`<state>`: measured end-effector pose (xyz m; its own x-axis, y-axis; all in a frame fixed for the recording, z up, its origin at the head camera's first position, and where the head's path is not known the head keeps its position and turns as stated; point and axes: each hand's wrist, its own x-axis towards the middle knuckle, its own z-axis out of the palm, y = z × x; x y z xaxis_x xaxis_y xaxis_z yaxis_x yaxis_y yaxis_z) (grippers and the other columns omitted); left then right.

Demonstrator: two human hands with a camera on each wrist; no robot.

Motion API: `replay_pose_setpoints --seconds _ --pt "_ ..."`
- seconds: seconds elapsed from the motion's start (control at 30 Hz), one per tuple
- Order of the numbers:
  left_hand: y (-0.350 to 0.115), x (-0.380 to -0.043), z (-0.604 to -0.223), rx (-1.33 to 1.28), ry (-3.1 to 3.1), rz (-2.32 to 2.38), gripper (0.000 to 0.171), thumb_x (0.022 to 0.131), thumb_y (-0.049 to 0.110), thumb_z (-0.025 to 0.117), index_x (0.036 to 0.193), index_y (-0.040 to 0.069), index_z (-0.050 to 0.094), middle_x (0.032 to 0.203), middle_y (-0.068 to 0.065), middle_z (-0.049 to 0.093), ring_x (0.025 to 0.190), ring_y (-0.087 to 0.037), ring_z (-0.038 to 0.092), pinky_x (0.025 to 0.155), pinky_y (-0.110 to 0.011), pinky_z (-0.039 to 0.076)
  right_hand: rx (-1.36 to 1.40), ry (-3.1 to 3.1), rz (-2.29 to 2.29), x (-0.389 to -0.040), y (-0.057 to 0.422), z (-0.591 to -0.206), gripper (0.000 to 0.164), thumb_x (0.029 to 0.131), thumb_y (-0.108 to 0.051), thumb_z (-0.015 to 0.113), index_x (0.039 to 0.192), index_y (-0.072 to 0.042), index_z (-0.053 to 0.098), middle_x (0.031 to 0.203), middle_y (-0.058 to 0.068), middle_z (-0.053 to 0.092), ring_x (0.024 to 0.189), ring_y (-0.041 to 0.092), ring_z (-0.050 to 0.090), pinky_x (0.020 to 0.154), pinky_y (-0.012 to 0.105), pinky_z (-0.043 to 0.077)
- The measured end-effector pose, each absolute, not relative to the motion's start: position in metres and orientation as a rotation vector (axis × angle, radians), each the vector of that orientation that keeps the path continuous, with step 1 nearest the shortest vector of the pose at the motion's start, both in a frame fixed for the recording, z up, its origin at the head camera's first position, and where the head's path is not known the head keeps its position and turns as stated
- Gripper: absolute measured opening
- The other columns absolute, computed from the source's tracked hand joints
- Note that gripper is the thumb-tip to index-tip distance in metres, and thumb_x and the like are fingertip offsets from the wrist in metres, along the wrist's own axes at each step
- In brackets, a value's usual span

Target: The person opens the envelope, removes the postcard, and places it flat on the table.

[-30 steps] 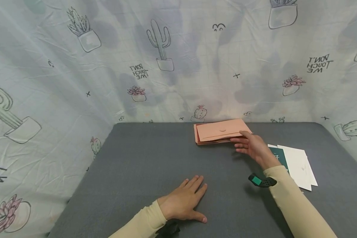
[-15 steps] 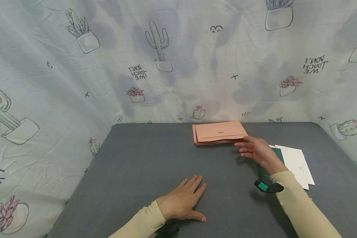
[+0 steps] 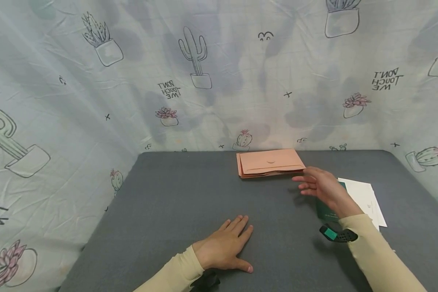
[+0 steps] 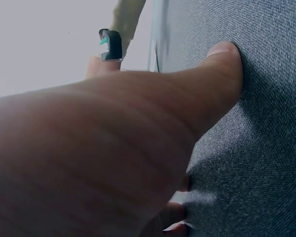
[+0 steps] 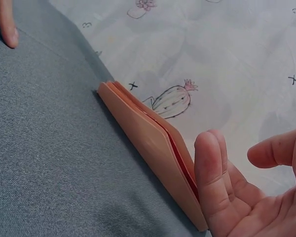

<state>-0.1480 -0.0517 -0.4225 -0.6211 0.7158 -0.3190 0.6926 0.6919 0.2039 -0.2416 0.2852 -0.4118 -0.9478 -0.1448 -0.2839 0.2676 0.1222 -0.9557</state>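
Observation:
A stack of peach envelopes point(image 3: 271, 161) lies at the table's back edge, with a small curved mark on the top one. My right hand point(image 3: 325, 188) hovers just right of the stack, fingers loosely bent and nothing between them. In the right wrist view, the fingers point(image 5: 210, 165) are close to the near end of the envelopes point(image 5: 143, 143); whether they touch cannot be told. My left hand point(image 3: 224, 245) rests palm down on the tabletop with its fingers spread. From the left wrist, its thumb point(image 4: 222, 61) shows against the grey cloth surface.
White cards point(image 3: 363, 196) and a dark green card point(image 3: 325, 211) lie on the right side of the grey table point(image 3: 175, 194), partly hidden behind my right hand and forearm. A cactus-print curtain point(image 3: 226, 81) hangs behind and beside the table.
My right hand has drawn back to the right, off the envelopes' corner. The top envelope now sits slightly lower on the stack. The left hand has stayed in place.

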Motion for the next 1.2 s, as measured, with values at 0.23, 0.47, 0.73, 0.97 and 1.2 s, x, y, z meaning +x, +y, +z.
replay_pose_setpoints --seconds 0.23,0.47,0.73,0.97,1.2 --pt "-0.051 -0.147 -0.422 1.101 2.534 0.07 0.098 0.086 0.069 0.065 0.159 0.012 0.033 0.17 -0.012 0.018 0.158 -0.026 0.019 0.124 -0.047 0.029 0.094 2.15 -1.87 -0.236 0.287 -0.408 0.074 0.109 -0.039 0.041 0.163 -0.004 0.003 0.104 -0.016 0.071 0.09 0.011 0.069 0.078 0.029 0.06" --pt "-0.052 -0.147 -0.422 1.114 2.538 0.07 0.097 0.086 0.068 0.066 0.159 0.011 0.033 0.17 -0.013 0.02 0.158 -0.027 0.021 0.124 -0.048 0.03 0.037 2.195 -1.813 -0.226 0.286 -0.404 0.066 0.109 -0.038 0.043 0.16 -0.004 0.019 0.104 -0.011 0.072 0.089 0.014 0.068 0.077 0.033 0.059" --pt "-0.051 -0.148 -0.423 1.106 2.536 0.065 0.097 0.086 0.068 0.065 0.159 0.012 0.033 0.17 -0.012 0.02 0.158 -0.027 0.02 0.124 -0.048 0.03 0.024 2.23 -1.771 -0.215 0.284 -0.403 0.058 0.108 -0.036 0.046 0.152 -0.001 0.032 0.101 -0.004 0.07 0.084 0.014 0.066 0.074 0.034 0.059" --pt "-0.051 -0.148 -0.422 1.1 2.532 0.066 0.098 0.086 0.069 0.065 0.159 0.013 0.033 0.17 -0.011 0.019 0.158 -0.026 0.02 0.124 -0.048 0.029 0.056 2.231 -1.728 -0.208 0.281 -0.412 0.058 0.108 -0.035 0.045 0.152 0.0 0.033 0.099 -0.004 0.069 0.081 0.011 0.064 0.072 0.034 0.059" --pt "-0.051 -0.148 -0.423 1.092 2.531 0.075 0.097 0.086 0.068 0.065 0.159 0.013 0.032 0.17 -0.011 0.019 0.158 -0.026 0.02 0.125 -0.048 0.028 0.045 2.189 -1.731 -0.201 0.281 -0.422 0.056 0.108 -0.031 0.047 0.151 0.002 0.035 0.098 -0.003 0.069 0.08 0.01 0.064 0.072 0.033 0.058"
